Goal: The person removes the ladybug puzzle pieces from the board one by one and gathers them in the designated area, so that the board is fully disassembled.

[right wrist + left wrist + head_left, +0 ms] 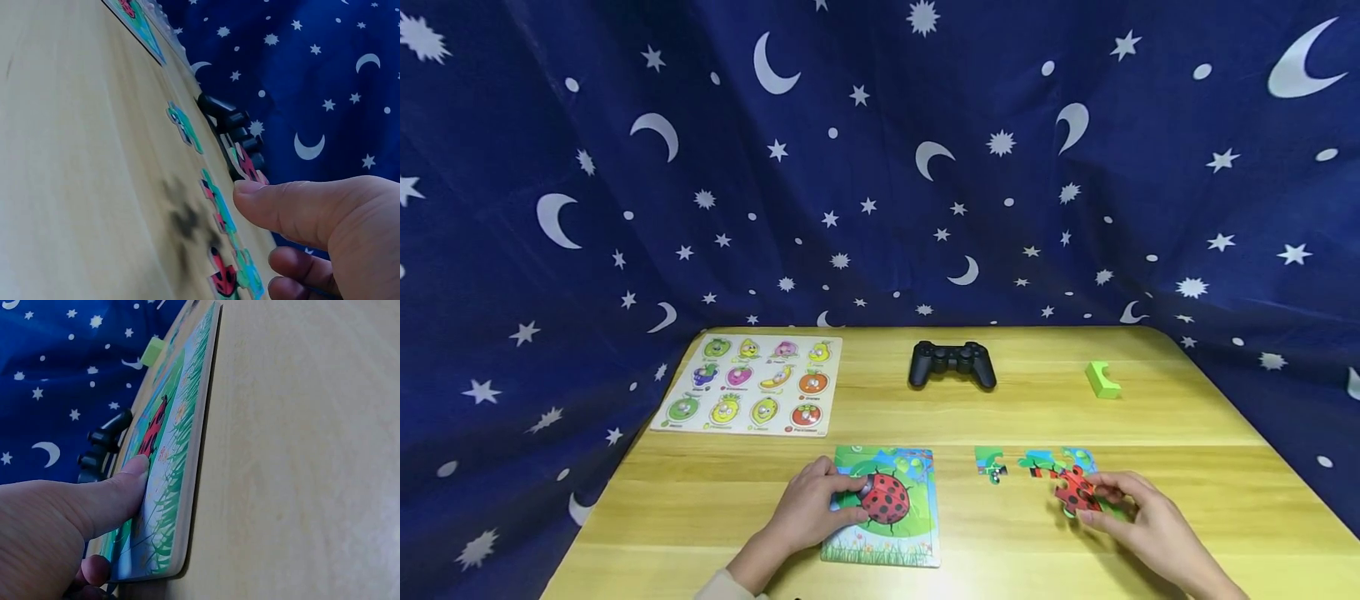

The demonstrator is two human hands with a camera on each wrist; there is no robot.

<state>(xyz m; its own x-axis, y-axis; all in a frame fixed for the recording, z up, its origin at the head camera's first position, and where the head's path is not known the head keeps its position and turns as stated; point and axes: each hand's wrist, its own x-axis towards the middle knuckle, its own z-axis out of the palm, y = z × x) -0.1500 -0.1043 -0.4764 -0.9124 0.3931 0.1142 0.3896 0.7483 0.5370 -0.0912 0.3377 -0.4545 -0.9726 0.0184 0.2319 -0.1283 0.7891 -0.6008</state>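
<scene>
Toward the right edge of the tabletop [1000, 546], the right hand [1150, 523], half-closed, pinches 1 red puzzle piece [1077, 490], likely light, stiff, best held edgewise; the left hand [811, 506], fingers extended, touches a ladybug board [891, 525].

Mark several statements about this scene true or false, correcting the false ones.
1. The left hand touches the ladybug board. True.
2. In the head view, the game controller lies between the fruit board and the green block. True.
3. The game controller is white. False: it is black.
4. The right hand pinches a red puzzle piece. True.
5. The red puzzle piece lies untouched. False: it is held above the table.
6. The fruit board lies right of the ladybug board. False: it lies to the left.
</scene>
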